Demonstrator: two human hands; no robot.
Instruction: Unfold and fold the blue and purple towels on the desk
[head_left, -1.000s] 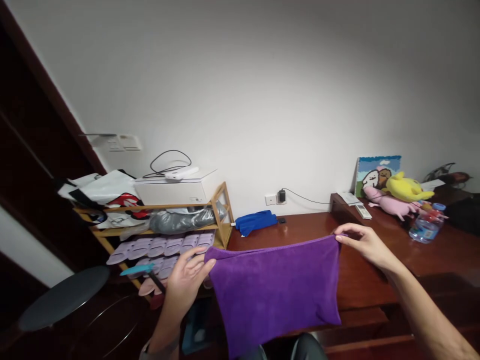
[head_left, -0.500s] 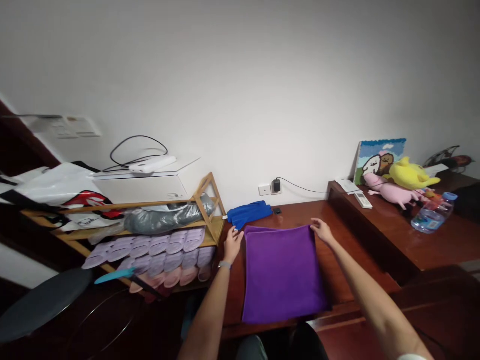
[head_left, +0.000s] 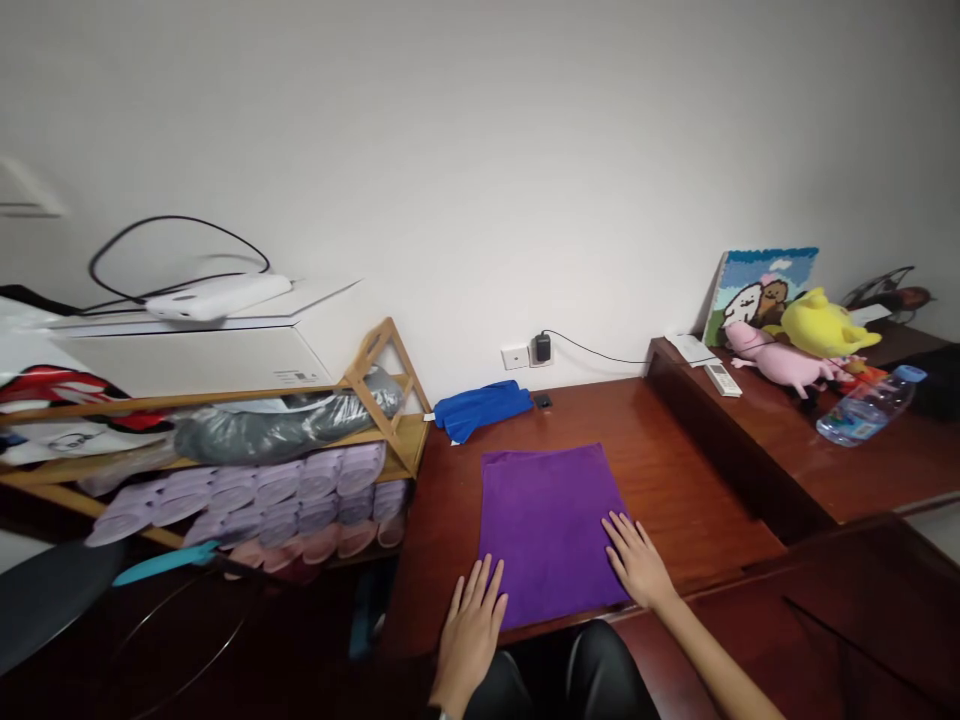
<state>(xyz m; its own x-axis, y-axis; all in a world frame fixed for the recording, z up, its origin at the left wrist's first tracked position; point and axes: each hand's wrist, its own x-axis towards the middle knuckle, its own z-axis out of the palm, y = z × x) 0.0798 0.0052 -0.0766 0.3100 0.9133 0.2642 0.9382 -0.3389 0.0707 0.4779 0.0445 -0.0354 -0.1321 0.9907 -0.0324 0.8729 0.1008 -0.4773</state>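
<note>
A folded purple cloth (head_left: 551, 525) lies flat on the reddish-brown wooden desk (head_left: 675, 480), its near edge close to the desk's front edge. My left hand (head_left: 472, 620) is open, palm down, with its fingertips at the cloth's near left edge. On the right side of the cloth rests my right hand (head_left: 636, 560), open and flat with the fingers spread. Neither hand grips anything. Behind the cloth, a folded blue cloth (head_left: 482, 408) lies at the back left of the desk.
On the left, a wooden rack (head_left: 409, 440) holds several slippers (head_left: 315, 475) and a white box (head_left: 202, 360). A raised ledge on the right carries a plastic bottle (head_left: 870, 408), plush toys (head_left: 784, 365) and a white remote (head_left: 722, 379). A black plug (head_left: 543, 347) sits in the wall socket.
Both hands have let go of the purple cloth's far corners and come back towards me, now open and flat. The cloth has been laid down smoother on the desk. The view has shifted slightly right.
</note>
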